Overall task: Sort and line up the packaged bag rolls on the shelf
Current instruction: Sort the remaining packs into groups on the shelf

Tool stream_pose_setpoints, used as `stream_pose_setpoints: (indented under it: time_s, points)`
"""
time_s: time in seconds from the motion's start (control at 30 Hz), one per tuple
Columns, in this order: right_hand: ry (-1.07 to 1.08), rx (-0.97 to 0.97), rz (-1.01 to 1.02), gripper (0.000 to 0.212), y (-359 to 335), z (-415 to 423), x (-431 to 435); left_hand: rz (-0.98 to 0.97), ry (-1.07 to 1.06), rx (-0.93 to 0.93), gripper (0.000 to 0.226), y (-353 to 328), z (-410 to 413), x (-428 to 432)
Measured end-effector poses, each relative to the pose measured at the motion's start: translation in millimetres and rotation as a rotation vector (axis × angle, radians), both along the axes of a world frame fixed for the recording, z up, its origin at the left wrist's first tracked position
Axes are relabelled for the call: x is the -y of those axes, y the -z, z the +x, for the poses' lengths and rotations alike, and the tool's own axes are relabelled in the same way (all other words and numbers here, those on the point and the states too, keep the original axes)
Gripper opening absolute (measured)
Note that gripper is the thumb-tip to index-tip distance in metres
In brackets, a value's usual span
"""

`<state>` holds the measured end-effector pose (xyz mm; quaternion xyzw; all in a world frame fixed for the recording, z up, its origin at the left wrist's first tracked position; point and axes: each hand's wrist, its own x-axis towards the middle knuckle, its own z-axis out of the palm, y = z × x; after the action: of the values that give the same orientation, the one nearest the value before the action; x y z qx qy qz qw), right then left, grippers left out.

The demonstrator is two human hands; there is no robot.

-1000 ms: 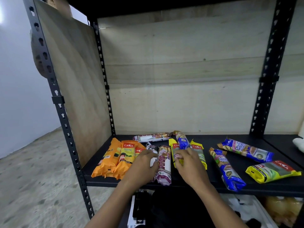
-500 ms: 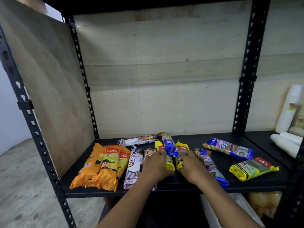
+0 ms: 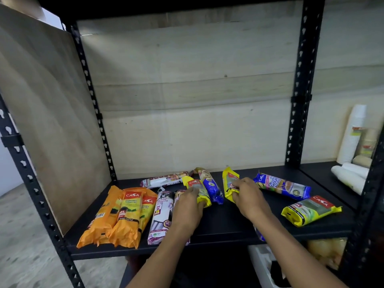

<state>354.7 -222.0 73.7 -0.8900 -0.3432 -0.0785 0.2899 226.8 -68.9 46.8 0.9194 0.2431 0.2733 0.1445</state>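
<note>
Packaged bag rolls lie on the black shelf [image 3: 224, 225]. Three orange rolls [image 3: 122, 215] sit side by side at the left. Beside them lies a white-and-purple drawstring roll [image 3: 161, 215]. My left hand [image 3: 188, 208] grips a small yellow roll [image 3: 197, 189]. A blue roll [image 3: 209, 185] lies just right of it. My right hand [image 3: 248, 197] grips another small yellow roll [image 3: 229, 181], lifted and angled away. A white roll [image 3: 164, 179] lies crosswise at the back. Further right lie a blue-and-white roll [image 3: 284, 186] and a larger yellow roll [image 3: 309, 209]. A blue roll is mostly hidden under my right forearm.
Black perforated uprights [image 3: 299, 100] frame the bay, with wooden panels at the left side and back. Stacks of white paper cups [image 3: 351, 138] stand and lie in the bay to the right. A lower shelf holds a white bin [image 3: 264, 265].
My hands have separated the two small yellow rolls: the right hand drew one to the right and the left hand holds the other. The camera moved closer and turned slightly right.
</note>
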Motion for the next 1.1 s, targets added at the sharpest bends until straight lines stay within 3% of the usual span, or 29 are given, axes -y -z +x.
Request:
stream_pose_setpoints:
  time_s: [0.23,0.67,0.87,1.1]
  points:
    - [0.002,0.055,0.067,0.040,-16,45,14,0.011,0.094,0.102,0.052,-25,30,6]
    - [0.025,0.111,-0.071,0.034,-13,106,-5,0.021,0.229,-0.116,0.040,-23,132,1]
    - [-0.003,0.121,-0.169,0.028,0,115,-20,-0.058,0.277,-0.155,0.047,-12,146,-4]
    - [-0.014,0.141,-0.241,0.029,5,119,-28,0.009,0.269,-0.200,0.045,-3,148,-9]
